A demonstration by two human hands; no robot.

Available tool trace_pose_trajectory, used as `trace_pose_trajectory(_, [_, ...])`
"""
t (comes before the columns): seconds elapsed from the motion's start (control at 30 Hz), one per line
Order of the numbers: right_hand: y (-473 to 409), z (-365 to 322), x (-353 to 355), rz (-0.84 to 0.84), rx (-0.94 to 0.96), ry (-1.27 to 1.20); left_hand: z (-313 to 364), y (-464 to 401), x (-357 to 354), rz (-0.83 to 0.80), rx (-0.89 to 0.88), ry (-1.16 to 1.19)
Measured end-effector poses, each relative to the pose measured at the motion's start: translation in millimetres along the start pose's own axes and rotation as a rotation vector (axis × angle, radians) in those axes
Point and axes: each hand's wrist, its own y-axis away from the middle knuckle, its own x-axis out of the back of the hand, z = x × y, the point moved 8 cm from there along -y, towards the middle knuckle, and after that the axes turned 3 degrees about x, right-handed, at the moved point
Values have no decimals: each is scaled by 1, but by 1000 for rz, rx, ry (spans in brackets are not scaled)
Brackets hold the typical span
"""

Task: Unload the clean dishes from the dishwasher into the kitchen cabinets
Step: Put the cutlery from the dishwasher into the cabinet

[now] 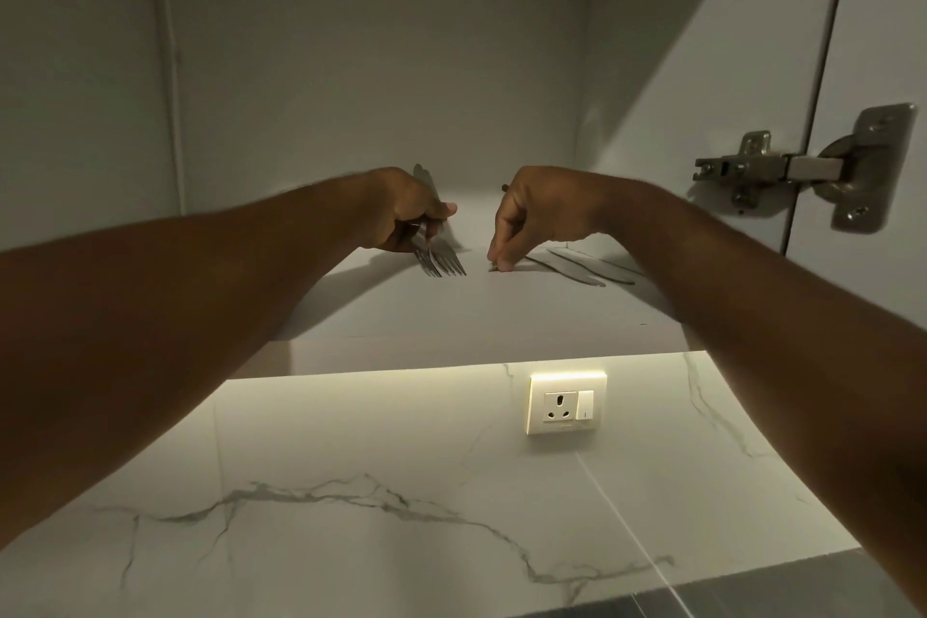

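Head view: knives [582, 269] beside right hand [531, 216].

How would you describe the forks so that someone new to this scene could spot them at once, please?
Look inside the open cabinet, on its white shelf. The forks are bunched in the left hand, tines pointing towards the camera. The knives lie flat and loose at the right.

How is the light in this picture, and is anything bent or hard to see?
Head view: a warm strip light under the cabinet brightens the marble wall and socket; the shelf above is dim, with arm shadows across it. The wide lens curves the edges. The forks in the left hand are dark, and the right hand hides what it pinches.
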Motion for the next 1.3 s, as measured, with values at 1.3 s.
trace_pose_trajectory(1.3, [-50, 16, 18, 354, -143, -432, 13, 6, -8, -78, -91, 73])
